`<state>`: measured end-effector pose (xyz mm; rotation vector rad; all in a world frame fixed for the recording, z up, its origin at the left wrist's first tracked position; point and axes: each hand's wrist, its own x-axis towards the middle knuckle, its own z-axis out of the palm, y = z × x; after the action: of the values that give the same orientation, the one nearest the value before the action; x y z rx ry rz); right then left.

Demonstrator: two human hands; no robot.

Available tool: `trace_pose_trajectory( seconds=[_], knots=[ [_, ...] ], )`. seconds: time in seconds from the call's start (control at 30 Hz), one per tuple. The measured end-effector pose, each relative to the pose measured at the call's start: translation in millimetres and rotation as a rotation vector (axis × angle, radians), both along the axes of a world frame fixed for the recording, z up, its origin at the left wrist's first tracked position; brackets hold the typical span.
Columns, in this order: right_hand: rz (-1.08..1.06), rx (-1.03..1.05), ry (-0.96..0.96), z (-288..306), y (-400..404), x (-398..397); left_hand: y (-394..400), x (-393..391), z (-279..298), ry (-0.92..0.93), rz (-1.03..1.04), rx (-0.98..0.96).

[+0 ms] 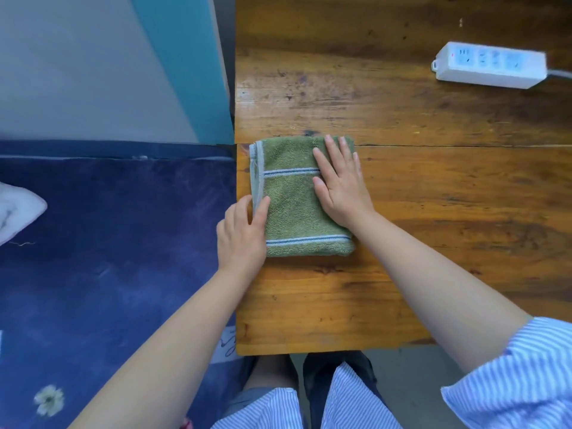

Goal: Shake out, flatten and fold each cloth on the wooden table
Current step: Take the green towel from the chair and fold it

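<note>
A green towel [297, 196] lies folded into a small rectangle on the wooden table [402, 212], close to the table's left edge. It has 2 pale stripes with a blue line across it, 1 near the middle and 1 near the front edge, and a pale hem runs along its left side.

The right hand [340, 184] lies flat on the right half of the towel, palm down. Its fingers are straight and slightly spread, and they press the cloth without grasping it; the fingertips reach to the far edge of the towel.

The left hand [243, 230] is at the left front side of the towel. Its thumb and forefinger seem to pinch the pale hem there, and the other fingers are loosely bent beside the table's edge.

A white power strip [490, 65] with a grey cable lies far back on the right part of the table, well apart from the towel. To the left of the table there is dark blue bedding [108, 258] with a small flower print, and a white cloth [15, 212] lies on it at the left border. The person wears a shirt with blue and white stripes [510, 382].
</note>
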<state>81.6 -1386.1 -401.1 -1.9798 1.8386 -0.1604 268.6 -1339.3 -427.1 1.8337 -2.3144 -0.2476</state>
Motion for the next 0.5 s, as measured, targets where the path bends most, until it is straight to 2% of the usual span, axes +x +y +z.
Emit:
trace_pose_trajectory(
  seconds=[0.07, 0.13, 0.2, 0.27, 0.33, 0.4, 0.5],
  knots=[
    [0.006, -0.023, -0.061, 1.7, 15.3, -4.1, 1.2, 1.4, -3.0, 0.051, -0.031, -0.135],
    [0.103, -0.115, -0.086, 2.2, 42.7, -11.1, 4.8, 2.9, -2.3, 0.153, -0.122, -0.235],
    [0.236, -0.194, -0.099, 2.3, 72.4, -21.7, 8.1, 3.7, 1.6, 0.273, -0.269, -0.281],
    [0.359, -0.220, -0.078, 1.1, 96.7, -34.9, 14.1, 3.2, 6.5, 0.302, -0.405, -0.262],
    [0.467, -0.255, -0.029, -1.6, 106.1, -44.0, 19.2, 3.3, 6.9, 0.181, -0.441, -0.185],
    [0.535, -0.292, 0.069, -5.5, 102.8, -47.9, 23.3, 2.2, 8.6, 0.020, -0.386, -0.041],
    [0.598, -0.331, 0.135, -5.9, 86.6, -45.5, 27.2, -2.4, 15.9, -0.108, -0.319, 0.104]
  ],
)
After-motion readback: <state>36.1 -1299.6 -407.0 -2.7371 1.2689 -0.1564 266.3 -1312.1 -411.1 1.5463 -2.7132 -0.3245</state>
